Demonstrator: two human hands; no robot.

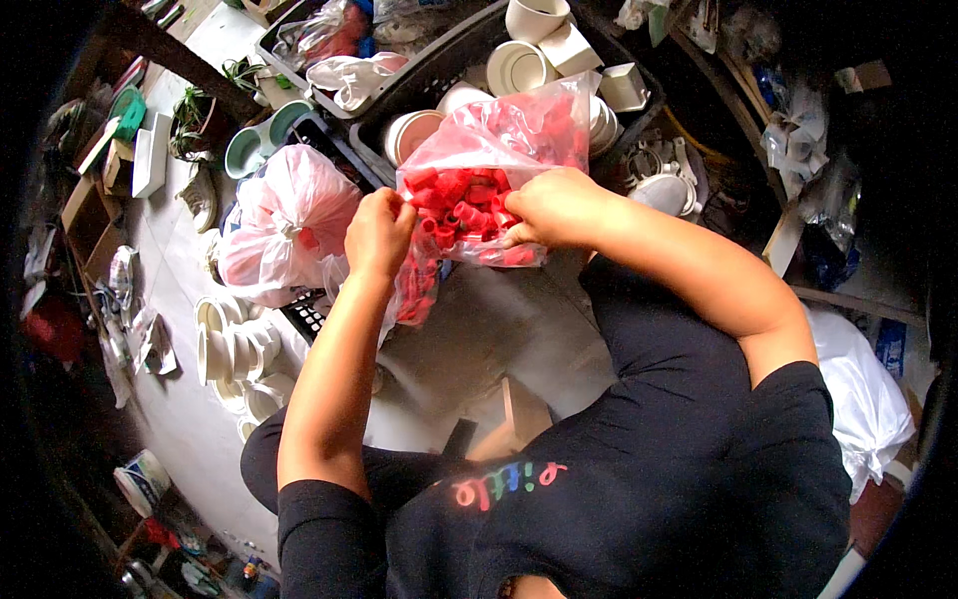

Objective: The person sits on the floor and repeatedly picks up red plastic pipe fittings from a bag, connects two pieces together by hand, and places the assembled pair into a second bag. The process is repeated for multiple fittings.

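A clear plastic bag (524, 125) lies with its mouth spread in front of me, full of small red pipe fittings (467, 210). My left hand (379, 232) is closed, pinching the left side of the bag's mouth. On the opposite side, my right hand (555, 208) has its fingers curled and pressed together on the bag's rim, right beside the fittings. Its fingertips are partly hidden. The bag rests against a black crate (374, 150) that holds large white pipe fittings (521, 68).
A tied, whitish bag (289, 225) with reddish contents stands left of my left forearm. Stacked white fittings (235, 344) lie on the floor beyond it. Potted plants (195, 125) are at the far left. A white sack (858, 389) sits by my right elbow; shoes (664, 190) lie right of the crate.
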